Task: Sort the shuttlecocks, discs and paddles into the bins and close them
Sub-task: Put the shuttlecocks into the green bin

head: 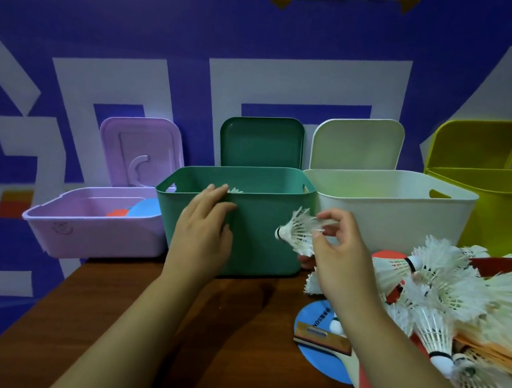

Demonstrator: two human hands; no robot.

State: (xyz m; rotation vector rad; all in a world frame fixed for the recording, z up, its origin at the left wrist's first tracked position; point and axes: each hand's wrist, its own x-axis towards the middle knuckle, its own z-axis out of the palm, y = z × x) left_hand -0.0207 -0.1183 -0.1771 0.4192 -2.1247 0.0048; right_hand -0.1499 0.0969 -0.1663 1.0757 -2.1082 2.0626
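Four open bins stand in a row at the far edge of the wooden surface (199, 332), against a blue wall (108, 21) with white markings: a low lilac bin (92, 231) at the left, then a green bin (262, 233), a cream bin (391, 210) and a yellow bin (510, 209) at the right, each with its lid propped upright behind it. The left hand (203, 229) lies flat against the near wall of the green bin, its fingers straight and close together with the tips at the rim. The right hand (337, 258) is raised just right of it, in front of the gap between the green and cream bins, and pinches a white shuttlecock (300, 230) by its feather skirt between thumb and fingertips; the cork tip points left and lies close to the green bin's near wall. A few white feathers (234, 190) show inside the green bin, just beyond the left fingertips. A blue and an orange disc (146, 209) lie in the lilac bin. On the near right of the surface sits a loose heap of shuttlecocks (449, 288), and beside it, under the right forearm, a paddle (322, 337) with a wooden handle lies across a blue disc (314, 362)
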